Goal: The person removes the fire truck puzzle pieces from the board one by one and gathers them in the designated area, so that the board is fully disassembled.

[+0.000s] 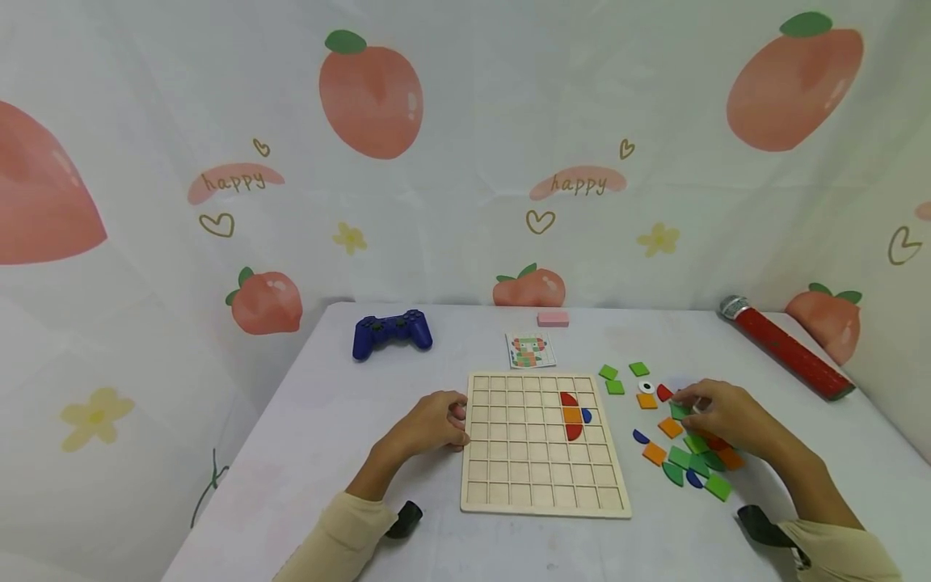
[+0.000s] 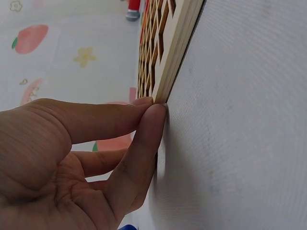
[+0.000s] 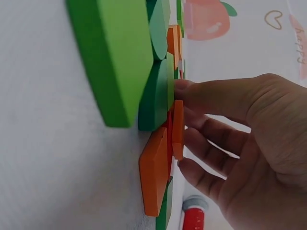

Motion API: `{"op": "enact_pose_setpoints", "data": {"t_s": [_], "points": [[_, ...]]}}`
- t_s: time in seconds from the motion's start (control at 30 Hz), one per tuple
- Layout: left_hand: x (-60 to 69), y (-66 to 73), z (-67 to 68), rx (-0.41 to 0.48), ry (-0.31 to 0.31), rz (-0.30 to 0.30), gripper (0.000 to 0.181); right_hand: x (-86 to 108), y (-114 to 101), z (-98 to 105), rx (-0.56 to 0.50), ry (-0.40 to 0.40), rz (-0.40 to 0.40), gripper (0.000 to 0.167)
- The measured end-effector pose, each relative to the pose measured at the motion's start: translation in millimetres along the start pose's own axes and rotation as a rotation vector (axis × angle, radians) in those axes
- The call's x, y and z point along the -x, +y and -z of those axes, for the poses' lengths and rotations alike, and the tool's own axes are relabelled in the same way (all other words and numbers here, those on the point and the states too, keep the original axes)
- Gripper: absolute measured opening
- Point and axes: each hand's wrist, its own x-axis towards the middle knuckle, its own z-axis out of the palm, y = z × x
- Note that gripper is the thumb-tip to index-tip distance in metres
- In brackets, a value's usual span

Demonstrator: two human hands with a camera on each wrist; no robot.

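Left fingers (image 2: 141,143) on one board (image 1: 511,452)

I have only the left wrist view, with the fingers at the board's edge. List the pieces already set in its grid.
Observer: The board holds four: two red pieces, an orange piece between them, and a blue piece right of the orange one.
Operator: Now give me the other side.
Observer: The right hand is at the loose pieces lying to the right of the board.
Operator: Now the far side.
Observer: A small picture card lies just beyond the board's far edge.
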Motion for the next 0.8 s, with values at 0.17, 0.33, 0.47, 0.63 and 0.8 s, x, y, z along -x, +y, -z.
{"op": "enact_pose_setpoints", "data": {"t_s": [0.17,0.33,0.47,0.63,0.8], "points": [[0.7,-0.3,-0.1,-0.006,0.006,-0.009,0.064,1.2,-0.9,1.3,0.008,-0.003,0.005,0.040],[0.4,-0.9,0.0,-0.003,0.007,-0.010,0.064,1.4,-2.5,3.3,-0.003,-0.016,0.006,0.044],[0.0,-1.2,-0.4,-0.013,0.007,-0.011,0.064,1.3,-6.3,2.7,-0.011,-0.018,0.004,0.044],[0.1,-0.7,0.0,-0.018,0.005,-0.017,0.063,2.2,-16.5,-2.3,-0.026,-0.006,0.039,0.039],[-0.5,-1.6,-0.6,-0.004,0.001,-0.001,0.064,2.1,-27.8,-7.3,-0.013,0.013,0.121,0.036]]}}
